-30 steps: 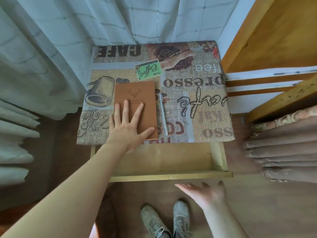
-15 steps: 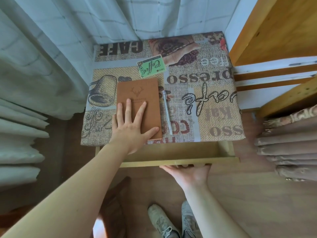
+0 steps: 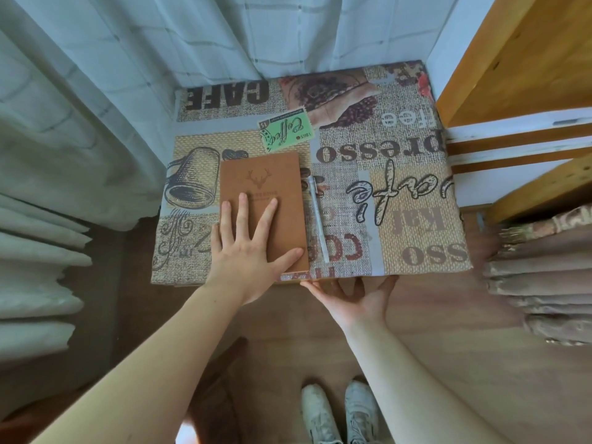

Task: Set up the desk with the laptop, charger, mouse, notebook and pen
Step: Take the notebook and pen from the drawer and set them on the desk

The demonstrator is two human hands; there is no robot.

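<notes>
A brown notebook (image 3: 266, 187) with a stag emblem lies on the left half of the desk (image 3: 416, 200), which is covered by a coffee-print cloth. My left hand (image 3: 246, 248) rests flat on the notebook's near part, fingers spread. A clear pen (image 3: 317, 216) lies just right of the notebook, parallel to it. My right hand (image 3: 355, 299) is pressed against the desk's front edge with fingers spread, below the pen; the drawer is pushed in and out of sight. No laptop, charger or mouse is in view.
Pale curtains (image 3: 96, 123) hang behind and to the left of the desk. A wooden shelf unit (image 3: 525, 75) stands at the right, with folded brown fabric (image 3: 544, 283) below it. My shoes (image 3: 339, 411) are on the wooden floor in front.
The open drawer under the desk has been pushed in by my right hand, which rose from near the floor to the desk's front edge. My left hand stayed flat on the notebook.
</notes>
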